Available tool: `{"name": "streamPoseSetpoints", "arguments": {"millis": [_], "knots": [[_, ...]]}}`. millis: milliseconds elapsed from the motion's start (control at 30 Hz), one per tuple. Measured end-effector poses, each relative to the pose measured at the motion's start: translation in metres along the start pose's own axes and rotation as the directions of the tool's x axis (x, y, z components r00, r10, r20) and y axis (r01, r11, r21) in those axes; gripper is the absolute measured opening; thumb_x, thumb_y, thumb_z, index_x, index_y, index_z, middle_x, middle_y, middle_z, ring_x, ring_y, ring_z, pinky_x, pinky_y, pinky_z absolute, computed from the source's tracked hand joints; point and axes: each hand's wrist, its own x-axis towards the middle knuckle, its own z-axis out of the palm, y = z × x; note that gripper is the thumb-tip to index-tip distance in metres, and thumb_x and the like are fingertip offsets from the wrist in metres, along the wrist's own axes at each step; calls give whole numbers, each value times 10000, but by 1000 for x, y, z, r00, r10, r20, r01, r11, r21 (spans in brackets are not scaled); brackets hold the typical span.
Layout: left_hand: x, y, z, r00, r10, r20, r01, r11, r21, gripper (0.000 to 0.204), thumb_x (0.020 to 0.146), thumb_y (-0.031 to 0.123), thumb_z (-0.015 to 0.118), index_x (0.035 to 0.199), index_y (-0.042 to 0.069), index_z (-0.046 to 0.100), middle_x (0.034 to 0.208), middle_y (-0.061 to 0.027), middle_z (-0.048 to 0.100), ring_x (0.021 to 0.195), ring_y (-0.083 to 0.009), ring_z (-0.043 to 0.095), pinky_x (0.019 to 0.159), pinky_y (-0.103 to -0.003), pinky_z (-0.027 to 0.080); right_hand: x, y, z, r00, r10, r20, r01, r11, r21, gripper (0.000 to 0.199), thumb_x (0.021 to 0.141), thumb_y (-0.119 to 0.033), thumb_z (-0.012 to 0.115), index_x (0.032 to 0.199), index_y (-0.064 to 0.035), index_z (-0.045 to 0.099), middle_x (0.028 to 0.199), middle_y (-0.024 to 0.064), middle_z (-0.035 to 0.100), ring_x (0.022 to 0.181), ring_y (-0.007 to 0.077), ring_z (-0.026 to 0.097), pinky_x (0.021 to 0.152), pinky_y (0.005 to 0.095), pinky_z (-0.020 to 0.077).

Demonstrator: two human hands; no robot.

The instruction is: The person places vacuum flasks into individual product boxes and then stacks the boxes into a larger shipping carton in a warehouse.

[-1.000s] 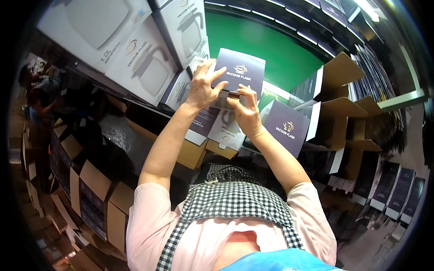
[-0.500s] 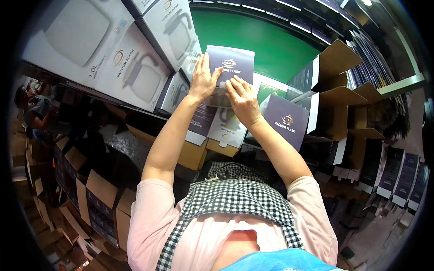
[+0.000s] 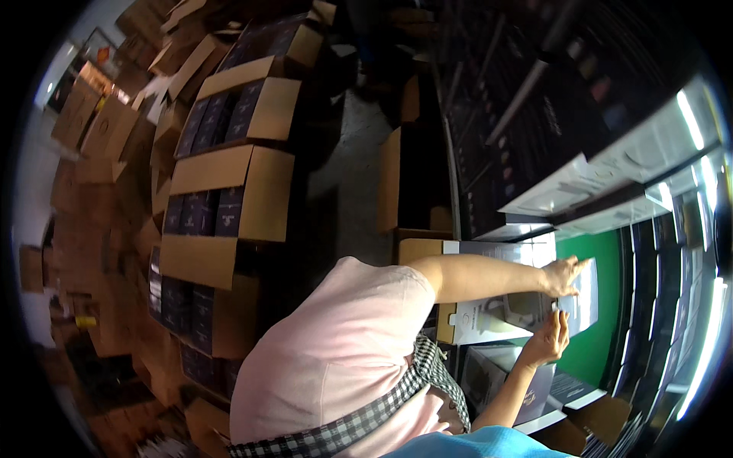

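Both hands work at the raised end flap of a printed carton (image 3: pixel 586 294), on the right of the head view. My left hand (image 3: pixel 563 277) grips the flap's far-left edge, its fingers pressed together against the board. On the nearer side, my right hand (image 3: pixel 547 341) has its fingers bent and pressed together at the flap's lower edge. A small white piece shows between the two hands; what it is I cannot make out. Beneath my left forearm lies a white panel with a picture of a jug (image 3: pixel 496 319). A dark purple carton (image 3: pixel 537 393) stands beside my right forearm.
A green surface (image 3: pixel 599 355) lies beyond the hands, with a row of dark cartons (image 3: pixel 663 305) along its far side. Stacked cartons (image 3: pixel 519 130) rise above my left arm. Open cardboard boxes (image 3: pixel 267 191) filled with dark cartons line the grey floor (image 3: pixel 347 141) at left.
My view has swung to the left, so hands and carton now appear at the right and the floor boxes fill the left. Both hands stay at the carton's flap, my left one now at its edge.
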Motion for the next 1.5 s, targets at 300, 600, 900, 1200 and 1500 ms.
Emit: {"name": "streamPoseSetpoints", "arguments": {"millis": [300,600,900,1200,1500], "knots": [[11,15,17,991,-119,63,127,982,-141,906,912,403,654,1479,-107,163,1374,-345,428,1308,-420,452,1103,-432,390,15,19,-17,846,531,46,-532,846,22,522,807,-280,805,1217,-11,625,1137,155,670,1059,297,657,929,406,506],[25,33,-3,947,-39,318,219,803,-555,871,896,276,734,1550,39,211,1403,-202,491,1253,-244,503,1025,-355,441,28,94,-29,658,690,302,-749,642,164,591,878,-398,702,1257,37,572,1239,244,618,1143,353,602,994,419,452],[51,108,120,955,174,239,-10,827,-563,759,929,282,675,1521,34,269,1516,-235,357,1405,-323,351,1162,-379,270,17,152,-115,552,814,-180,-834,542,-105,901,902,-433,639,1524,9,161,1360,349,490,1215,475,536,1042,460,425],[68,38,149,656,-216,723,366,929,-54,716,970,456,560,1495,24,336,1415,-262,474,1314,-350,472,1111,-412,348,-22,159,-44,458,886,74,-713,416,-565,785,995,-455,462,1465,134,243,1541,355,180,1468,470,110,1170,612,93],[361,-106,98,209,-732,-648,787,520,-333,899,887,203,621,1531,-6,30,1491,-279,284,1356,-392,397,1158,-471,304,-19,157,-39,448,888,103,-695,418,-586,818,956,-414,562,1527,33,183,1562,334,87,1476,471,41,1147,655,61]]}}
